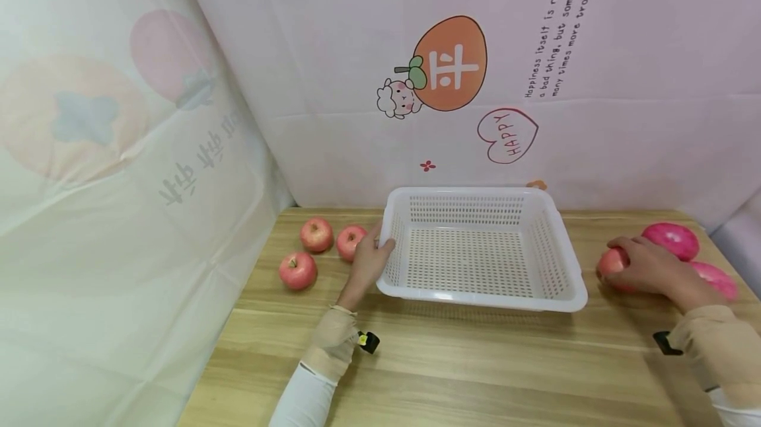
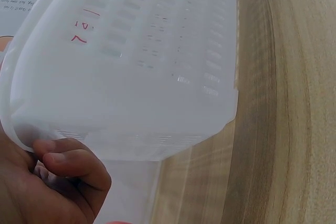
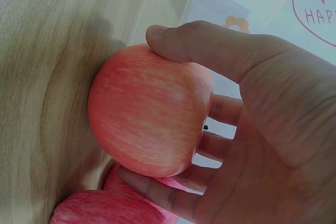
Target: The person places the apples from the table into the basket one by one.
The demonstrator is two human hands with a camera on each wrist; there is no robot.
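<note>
A white perforated plastic basket [image 1: 481,298] stands at the middle of the table. My left hand [image 1: 370,260] grips the rim at its left end; in the left wrist view that hand [image 2: 63,182] has curled fingers at the basket's corner. Over on the right, my right hand [image 1: 651,268] holds a red apple [image 1: 612,262]. The right wrist view has the apple [image 3: 149,111] between the thumb above and the fingers below and behind. Three apples lie left of the basket: one [image 1: 351,242] beside my left hand, one [image 1: 316,234] behind, one [image 1: 298,271] in front.
Two bright pink, rounded objects [image 1: 672,240] [image 1: 713,278] lie by the right hand at the table's right edge. A printed cloth [image 1: 333,83] hangs behind the wooden table [image 1: 428,374], and a pale cloth [image 1: 107,281] hangs along the left side.
</note>
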